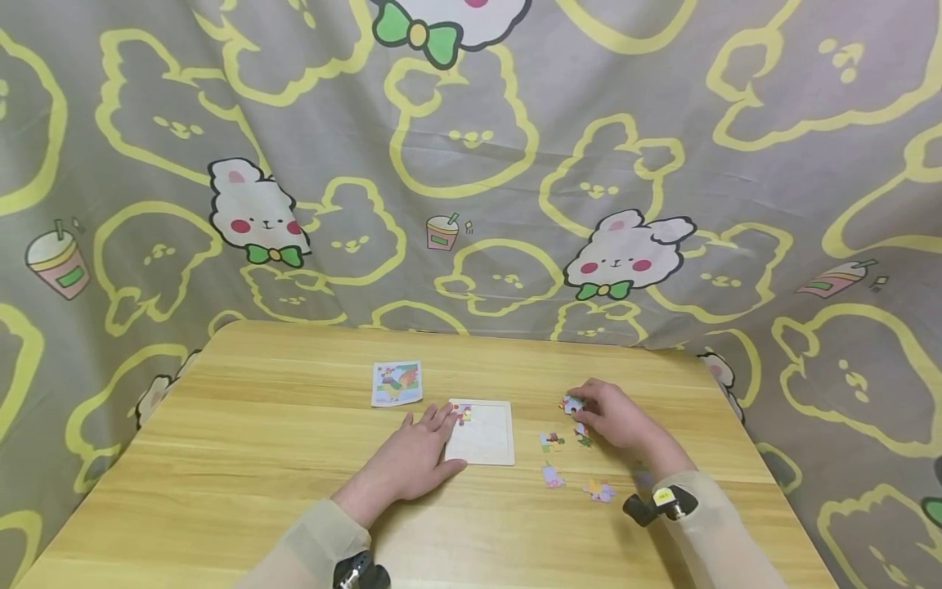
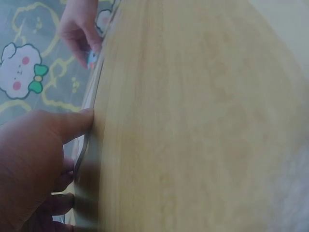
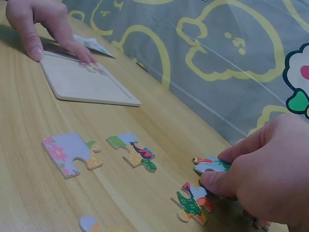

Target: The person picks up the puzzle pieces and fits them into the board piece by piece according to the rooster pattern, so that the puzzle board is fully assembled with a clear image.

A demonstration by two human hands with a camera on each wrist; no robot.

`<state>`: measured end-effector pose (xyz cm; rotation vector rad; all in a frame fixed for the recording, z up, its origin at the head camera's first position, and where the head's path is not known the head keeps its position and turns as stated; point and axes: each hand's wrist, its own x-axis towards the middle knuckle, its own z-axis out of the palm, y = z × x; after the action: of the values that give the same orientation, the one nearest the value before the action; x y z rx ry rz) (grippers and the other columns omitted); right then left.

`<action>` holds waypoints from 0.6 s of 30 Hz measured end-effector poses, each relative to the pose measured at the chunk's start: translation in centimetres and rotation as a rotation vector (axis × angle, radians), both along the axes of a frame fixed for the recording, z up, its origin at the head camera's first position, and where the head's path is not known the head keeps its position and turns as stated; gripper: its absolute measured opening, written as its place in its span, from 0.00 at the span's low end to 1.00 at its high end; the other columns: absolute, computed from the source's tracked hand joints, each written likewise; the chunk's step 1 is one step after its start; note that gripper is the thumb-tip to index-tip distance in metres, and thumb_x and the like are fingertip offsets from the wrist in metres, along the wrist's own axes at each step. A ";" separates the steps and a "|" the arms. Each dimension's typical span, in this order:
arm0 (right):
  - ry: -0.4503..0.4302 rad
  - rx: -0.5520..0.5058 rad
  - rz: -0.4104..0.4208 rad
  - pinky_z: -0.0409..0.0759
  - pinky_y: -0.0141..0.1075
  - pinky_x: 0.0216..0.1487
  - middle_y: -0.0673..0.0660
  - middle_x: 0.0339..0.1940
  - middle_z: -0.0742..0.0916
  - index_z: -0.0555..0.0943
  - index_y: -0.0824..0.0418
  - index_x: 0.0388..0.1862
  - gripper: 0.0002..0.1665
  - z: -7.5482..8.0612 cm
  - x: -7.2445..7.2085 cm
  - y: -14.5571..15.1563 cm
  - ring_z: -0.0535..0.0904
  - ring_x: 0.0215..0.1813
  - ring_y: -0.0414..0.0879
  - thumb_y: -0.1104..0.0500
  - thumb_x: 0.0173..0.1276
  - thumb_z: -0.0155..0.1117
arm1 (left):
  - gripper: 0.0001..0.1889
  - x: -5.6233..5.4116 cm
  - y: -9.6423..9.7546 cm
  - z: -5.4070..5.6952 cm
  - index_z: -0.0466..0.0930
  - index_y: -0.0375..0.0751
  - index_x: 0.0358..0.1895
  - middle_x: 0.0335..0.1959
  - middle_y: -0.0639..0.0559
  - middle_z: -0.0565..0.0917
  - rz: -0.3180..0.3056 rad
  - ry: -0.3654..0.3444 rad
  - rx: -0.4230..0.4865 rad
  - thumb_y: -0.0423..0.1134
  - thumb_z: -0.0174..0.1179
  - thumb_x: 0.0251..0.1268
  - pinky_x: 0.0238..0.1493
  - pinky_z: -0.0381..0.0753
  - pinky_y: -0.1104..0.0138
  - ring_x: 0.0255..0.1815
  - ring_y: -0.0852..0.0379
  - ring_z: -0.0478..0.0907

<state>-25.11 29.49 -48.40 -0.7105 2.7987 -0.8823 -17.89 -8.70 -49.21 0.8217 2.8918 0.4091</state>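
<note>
My left hand (image 1: 415, 456) lies along the left side of a white puzzle tray (image 1: 486, 446). Its thumb touches the near corner, and its outstretched fingertips reach a colourful puzzle piece (image 1: 464, 412) in the tray's far-left corner. To the right, my right hand (image 3: 263, 169) pinches a light-blue jigsaw piece (image 3: 212, 164) with a red and green print between thumb and index finger, low over the table. Just below it lies a green-patterned piece (image 3: 190, 203). A lilac piece with pink flowers (image 3: 63, 150) and a multicoloured piece (image 3: 133, 151) lie between hand and tray.
A picture card of a colourful bird (image 1: 397, 383) lies on the wooden table (image 1: 280, 442), behind the left hand. Nearer me on the right is a yellow and lilac piece (image 1: 599, 491). A grey patterned curtain (image 1: 471, 221) hangs behind the table.
</note>
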 end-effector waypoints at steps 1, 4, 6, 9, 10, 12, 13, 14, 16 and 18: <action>0.002 0.005 0.001 0.81 0.40 0.48 0.51 0.45 0.83 0.81 0.72 0.66 0.22 0.0 0.1 -0.1 0.77 0.43 0.43 0.65 0.76 0.69 | 0.43 0.0 0.0 0.0 0.63 0.29 0.80 0.83 0.37 0.60 0.000 -0.001 -0.001 0.63 0.55 0.79 0.75 0.61 0.34 0.82 0.34 0.58; 0.008 0.001 -0.002 0.81 0.40 0.48 0.50 0.45 0.83 0.82 0.70 0.66 0.22 0.0 0.3 -0.2 0.77 0.43 0.43 0.65 0.76 0.68 | 0.43 0.0 0.0 0.0 0.63 0.29 0.80 0.83 0.37 0.60 -0.001 -0.005 -0.001 0.63 0.55 0.80 0.75 0.61 0.34 0.82 0.34 0.58; 0.017 -0.016 -0.004 0.82 0.39 0.48 0.50 0.45 0.83 0.82 0.69 0.66 0.22 0.1 0.4 -0.4 0.78 0.43 0.43 0.64 0.77 0.68 | 0.43 0.1 0.0 0.0 0.63 0.29 0.80 0.84 0.38 0.59 0.001 -0.009 -0.004 0.63 0.54 0.80 0.75 0.61 0.34 0.82 0.34 0.58; 0.025 -0.042 0.002 0.83 0.38 0.47 0.50 0.46 0.83 0.81 0.69 0.66 0.22 0.2 0.5 -0.7 0.79 0.43 0.42 0.64 0.77 0.68 | 0.43 0.0 0.0 0.0 0.63 0.30 0.80 0.84 0.38 0.59 0.003 -0.010 -0.008 0.63 0.54 0.79 0.75 0.61 0.34 0.82 0.35 0.58; 0.029 -0.050 0.005 0.83 0.37 0.47 0.50 0.46 0.83 0.81 0.68 0.67 0.22 0.3 0.5 -0.8 0.80 0.43 0.42 0.63 0.77 0.68 | 0.43 -0.1 0.0 0.0 0.63 0.30 0.80 0.84 0.38 0.59 0.005 -0.009 -0.009 0.63 0.54 0.79 0.75 0.61 0.34 0.82 0.35 0.58; 0.032 -0.056 0.015 0.84 0.37 0.48 0.49 0.47 0.83 0.81 0.68 0.68 0.23 0.5 0.5 -1.1 0.80 0.43 0.41 0.63 0.77 0.68 | 0.43 -0.1 0.0 0.0 0.63 0.31 0.81 0.84 0.39 0.59 0.009 -0.008 -0.015 0.64 0.54 0.79 0.75 0.61 0.35 0.82 0.35 0.58; 0.029 -0.061 0.019 0.84 0.37 0.47 0.50 0.48 0.83 0.80 0.68 0.68 0.23 0.6 0.6 -1.2 0.81 0.43 0.42 0.63 0.78 0.67 | 0.43 -0.2 0.0 0.0 0.63 0.31 0.81 0.84 0.39 0.59 0.009 -0.008 -0.016 0.64 0.54 0.79 0.75 0.61 0.35 0.82 0.35 0.58; 0.028 -0.062 0.021 0.84 0.37 0.47 0.49 0.48 0.83 0.80 0.68 0.68 0.23 0.7 0.6 -1.4 0.81 0.43 0.42 0.63 0.78 0.67 | 0.43 -0.2 -0.1 0.1 0.63 0.31 0.81 0.84 0.39 0.60 0.010 -0.009 -0.015 0.64 0.54 0.79 0.75 0.61 0.35 0.82 0.35 0.58; 0.021 -0.064 0.025 0.84 0.36 0.46 0.49 0.49 0.83 0.80 0.67 0.69 0.23 1.0 0.6 -1.8 0.81 0.42 0.42 0.62 0.78 0.67 | 0.44 -0.2 -0.1 0.0 0.63 0.30 0.81 0.84 0.38 0.59 0.008 -0.012 -0.014 0.64 0.54 0.79 0.75 0.61 0.35 0.82 0.35 0.58; 0.023 -0.061 0.037 0.84 0.37 0.46 0.49 0.50 0.83 0.80 0.68 0.69 0.23 1.2 0.7 -2.1 0.80 0.43 0.43 0.62 0.79 0.66 | 0.44 -0.2 -0.1 0.0 0.63 0.30 0.81 0.84 0.38 0.59 0.006 -0.012 -0.011 0.64 0.54 0.79 0.75 0.61 0.34 0.82 0.35 0.58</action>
<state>-24.40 27.35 -47.20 -0.7830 2.7794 -0.9632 -18.07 -8.77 -49.21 0.8067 2.8829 0.3973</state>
